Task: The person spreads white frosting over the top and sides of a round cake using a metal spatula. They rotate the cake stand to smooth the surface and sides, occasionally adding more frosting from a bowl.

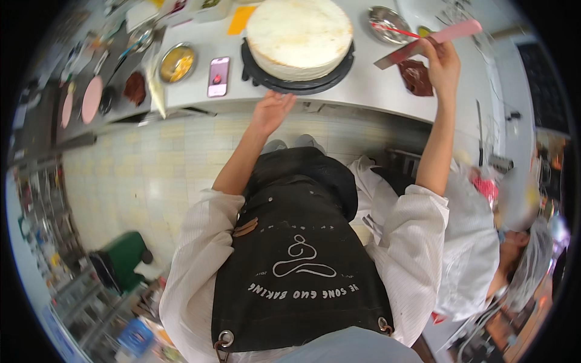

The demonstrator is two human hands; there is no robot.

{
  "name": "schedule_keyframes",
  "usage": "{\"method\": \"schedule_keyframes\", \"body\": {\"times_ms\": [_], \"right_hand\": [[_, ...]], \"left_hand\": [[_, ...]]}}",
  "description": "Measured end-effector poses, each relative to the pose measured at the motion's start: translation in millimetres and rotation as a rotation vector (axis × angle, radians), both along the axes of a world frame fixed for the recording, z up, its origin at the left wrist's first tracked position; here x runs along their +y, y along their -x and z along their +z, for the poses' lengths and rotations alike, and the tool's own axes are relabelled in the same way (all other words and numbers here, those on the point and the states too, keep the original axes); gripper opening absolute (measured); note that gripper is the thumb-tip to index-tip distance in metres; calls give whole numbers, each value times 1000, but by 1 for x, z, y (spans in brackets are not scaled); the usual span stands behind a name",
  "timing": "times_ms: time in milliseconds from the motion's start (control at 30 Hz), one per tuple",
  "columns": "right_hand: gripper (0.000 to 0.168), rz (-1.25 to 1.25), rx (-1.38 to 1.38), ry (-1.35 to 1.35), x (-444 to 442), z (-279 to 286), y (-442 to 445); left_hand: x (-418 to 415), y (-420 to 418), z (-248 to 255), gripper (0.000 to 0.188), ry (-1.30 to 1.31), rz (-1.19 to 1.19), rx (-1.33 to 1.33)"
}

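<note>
A large round cake (299,34) coated in pale cream stands on a black turntable (313,87) at the edge of the white worktable. My left hand (271,111) is just below the turntable's near rim, palm up, its fingertips at or very close to that rim, with nothing held. Raised to the right of the cake, my right hand (442,63) grips a cake spatula (399,55) with a pink handle and a flat metal blade. The blade slants down and left above a crumpled brown cloth (415,79).
A metal bowl (389,22) with a red-handled utensil stands behind the blade. Left of the cake are a phone (219,77), a bowl of yellow mixture (177,62) and a filled piping bag (155,86). Another person in white (467,245) is close on my right. A green chair (120,261) stands behind left.
</note>
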State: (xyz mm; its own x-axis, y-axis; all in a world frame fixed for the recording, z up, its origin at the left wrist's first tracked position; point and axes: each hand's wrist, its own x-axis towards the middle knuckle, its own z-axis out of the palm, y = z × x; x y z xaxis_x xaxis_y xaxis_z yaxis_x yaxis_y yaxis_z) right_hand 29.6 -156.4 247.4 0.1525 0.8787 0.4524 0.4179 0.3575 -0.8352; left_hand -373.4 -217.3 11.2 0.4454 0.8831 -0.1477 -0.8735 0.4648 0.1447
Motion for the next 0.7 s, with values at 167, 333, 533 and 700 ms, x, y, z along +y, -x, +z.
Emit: {"method": "schedule_keyframes", "body": {"times_ms": [167,333,533,700], "right_hand": [[20,51,-19,64,13,-5,-8],[17,177,-10,-7,31,-16,-6],[26,270,-21,28,64,-20,8],[27,337,-39,-30,81,-12,29]], "left_hand": [[-19,-49,46,25,73,72,165],[-25,-77,64,20,165,150,221],[-17,-71,21,19,52,114,102],[-19,-65,25,21,45,117,126]]}}
